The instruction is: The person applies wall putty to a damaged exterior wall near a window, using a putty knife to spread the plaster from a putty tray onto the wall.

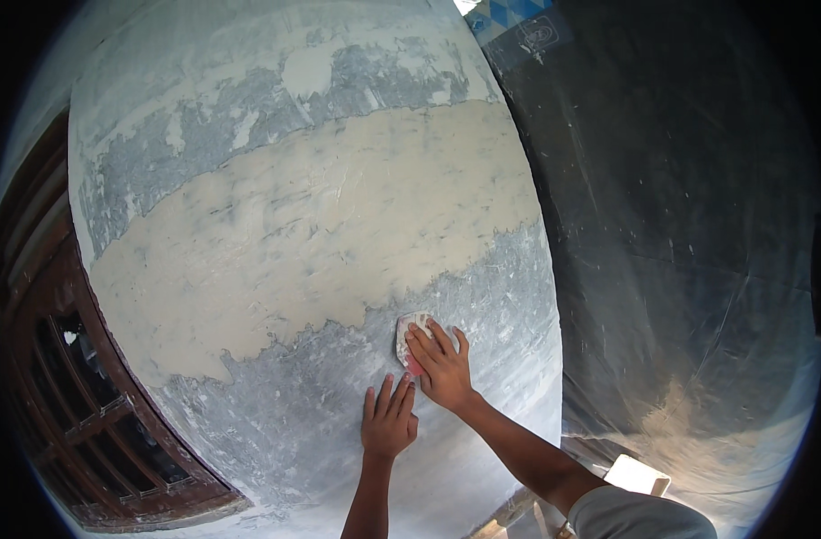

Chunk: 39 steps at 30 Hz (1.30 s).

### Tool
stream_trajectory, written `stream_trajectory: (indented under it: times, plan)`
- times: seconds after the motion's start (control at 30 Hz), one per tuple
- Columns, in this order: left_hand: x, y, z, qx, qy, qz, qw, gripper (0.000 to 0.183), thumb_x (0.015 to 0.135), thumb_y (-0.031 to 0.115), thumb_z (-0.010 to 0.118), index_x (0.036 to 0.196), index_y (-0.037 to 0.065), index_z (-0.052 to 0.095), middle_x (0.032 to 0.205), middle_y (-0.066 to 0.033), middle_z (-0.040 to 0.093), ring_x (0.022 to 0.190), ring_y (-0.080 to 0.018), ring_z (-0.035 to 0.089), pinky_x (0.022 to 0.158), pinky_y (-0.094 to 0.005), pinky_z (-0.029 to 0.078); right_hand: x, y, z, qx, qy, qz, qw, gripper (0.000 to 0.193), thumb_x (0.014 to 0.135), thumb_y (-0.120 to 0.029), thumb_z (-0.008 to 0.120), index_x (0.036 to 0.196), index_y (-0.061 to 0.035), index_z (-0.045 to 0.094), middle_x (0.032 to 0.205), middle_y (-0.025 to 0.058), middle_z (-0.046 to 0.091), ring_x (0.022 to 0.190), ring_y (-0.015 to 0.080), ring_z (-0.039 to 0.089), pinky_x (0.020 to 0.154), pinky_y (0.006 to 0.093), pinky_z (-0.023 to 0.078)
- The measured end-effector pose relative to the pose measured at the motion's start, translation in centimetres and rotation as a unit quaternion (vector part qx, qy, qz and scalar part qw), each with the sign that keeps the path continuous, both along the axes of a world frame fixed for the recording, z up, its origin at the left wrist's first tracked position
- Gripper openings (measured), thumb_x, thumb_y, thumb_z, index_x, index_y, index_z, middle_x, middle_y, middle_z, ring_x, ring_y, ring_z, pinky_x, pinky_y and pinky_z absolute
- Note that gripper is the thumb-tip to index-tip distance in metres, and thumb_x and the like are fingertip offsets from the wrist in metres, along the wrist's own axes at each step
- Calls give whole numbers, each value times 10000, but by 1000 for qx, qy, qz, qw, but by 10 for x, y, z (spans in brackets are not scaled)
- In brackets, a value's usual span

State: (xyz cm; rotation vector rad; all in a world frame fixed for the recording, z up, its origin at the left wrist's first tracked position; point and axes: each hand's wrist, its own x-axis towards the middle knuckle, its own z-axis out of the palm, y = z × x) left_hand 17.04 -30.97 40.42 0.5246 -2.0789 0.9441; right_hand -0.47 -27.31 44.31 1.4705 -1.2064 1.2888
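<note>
My right hand (441,366) presses a small flat white-and-red piece (409,357) against the wall, fingers laid over its face and the thumb hidden from me. Pale smears cover that piece; whether it is a scraper or a sanding pad I cannot tell. Just below and to the left, my left hand (390,420) rests on the bare grey wall (303,395) with fingers stretched out and nothing in it. A broad cream band of putty (330,216) runs across the wall above both hands, its lower edge ragged.
A brown wooden window frame (105,416) with dark panes borders the wall at left. Dark sheeting (671,225) hangs along the right side. A blue-and-white patterned sheet (509,16) shows at the top, and a bright white block-like object (637,474) at lower right.
</note>
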Motion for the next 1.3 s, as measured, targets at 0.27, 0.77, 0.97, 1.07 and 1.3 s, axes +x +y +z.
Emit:
stream_trajectory:
  times: [0.27, 0.77, 0.97, 1.07, 1.3]
  plan:
    - [-6, 0, -1, -4, 3, -30, 1000, 427, 857, 190, 492, 1225, 106, 691, 1466, -10, 574, 1431, -273, 443, 1210, -539, 222, -26, -10, 31, -30, -78, -58, 995, 664, 800, -29, 640, 1448, -87, 513, 1532, 74, 488, 1443, 318, 392, 1115, 561, 265]
    - [-1, -4, -4, 16, -3, 3, 1000, 436, 857, 215, 505, 1244, 137, 689, 1484, 22, 560, 1417, -233, 459, 1197, -509, 268, 21, 0, 14, 6, 36, 17, 999, 581, 824, -93, 640, 1399, -72, 560, 1526, 95, 495, 1442, 315, 404, 1127, 569, 253]
    - [-6, -2, -1, 2, 19, -47, 999, 402, 847, 188, 508, 1190, 96, 696, 1367, -48, 634, 1402, -286, 473, 1189, -563, 259, 6, 2, 76, -61, -11, -28, 998, 600, 805, -35, 629, 1399, -60, 553, 1519, 91, 503, 1448, 313, 402, 1127, 573, 234]
    - [-8, 1, -2, -5, 16, -52, 998, 392, 855, 193, 505, 1181, 97, 700, 1351, -50, 642, 1400, -284, 476, 1189, -561, 260, 13, -4, 71, -38, -25, -36, 998, 647, 774, -14, 650, 1410, -70, 542, 1519, 90, 500, 1439, 318, 410, 1109, 578, 267]
    - [-2, -3, -5, 14, 15, -33, 999, 415, 862, 191, 487, 1209, 102, 697, 1410, -17, 612, 1405, -270, 473, 1199, -534, 257, 19, 0, 43, -44, 35, 27, 998, 558, 841, -15, 629, 1392, -78, 565, 1475, 85, 554, 1432, 298, 428, 1125, 568, 241]
